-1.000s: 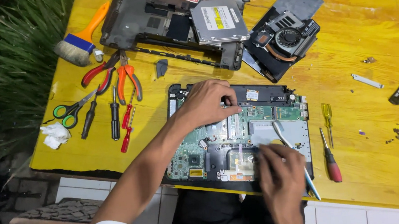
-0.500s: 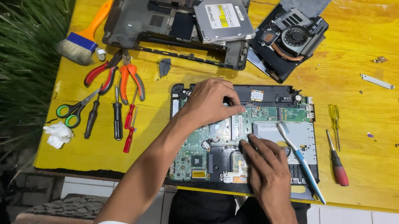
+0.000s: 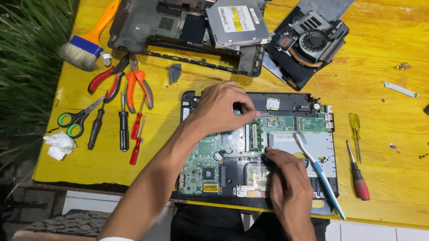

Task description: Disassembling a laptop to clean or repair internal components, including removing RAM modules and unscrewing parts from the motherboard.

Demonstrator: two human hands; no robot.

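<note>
An opened laptop base (image 3: 296, 102) with its green motherboard (image 3: 202, 161) exposed lies at the near edge of the yellow table (image 3: 389, 25). My left hand (image 3: 221, 107) rests on the board's upper middle, fingers curled and pinching near the black top rail. My right hand (image 3: 285, 179) presses its fingertips on the lower middle of the board. A toothbrush with a blue handle (image 3: 319, 173) lies across the board just right of my right hand, apart from it.
Left of the laptop lie red and orange pliers (image 3: 137, 81), green scissors (image 3: 75, 121), several screwdrivers (image 3: 123, 126), a paintbrush (image 3: 86, 43) and a tissue wad (image 3: 59, 146). Behind are a black bottom case (image 3: 163, 20), an optical drive (image 3: 236, 21) and a cooling fan (image 3: 314, 40). At right lie two screwdrivers (image 3: 357, 175).
My right hand has moved left off the toothbrush, which now lies on the board, and its fingertips have settled on the lower middle of the board. My left hand has stayed put.
</note>
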